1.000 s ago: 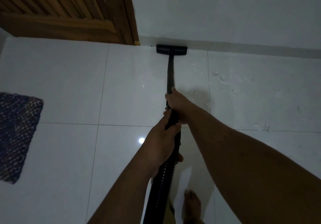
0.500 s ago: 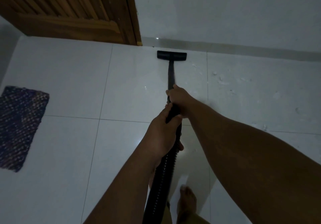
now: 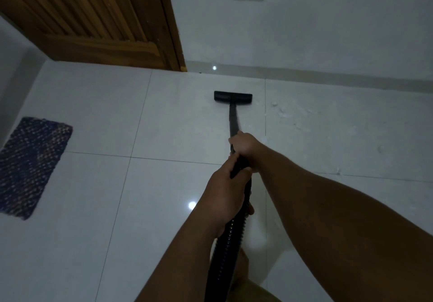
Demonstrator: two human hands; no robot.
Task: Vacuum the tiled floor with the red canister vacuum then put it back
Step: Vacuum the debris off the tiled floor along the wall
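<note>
Both hands wrap the black wand point(image 3: 233, 123): right hand point(image 3: 244, 145) ahead, left hand point(image 3: 225, 196) at the hose. Keep floor nozzle point(image 3: 233, 97) flat; sweep toward debris point(image 3: 284, 114) rightward.

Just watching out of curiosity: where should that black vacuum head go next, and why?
Probably a short sweep to the right: the flat black floor nozzle sits on clean-looking glossy white tile, while pale specks of debris lie just beyond its right end. Both hands already grip the wand.

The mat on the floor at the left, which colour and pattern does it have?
The mat is dark blue with small light speckles in a woven pattern, seen in the head view.
</note>
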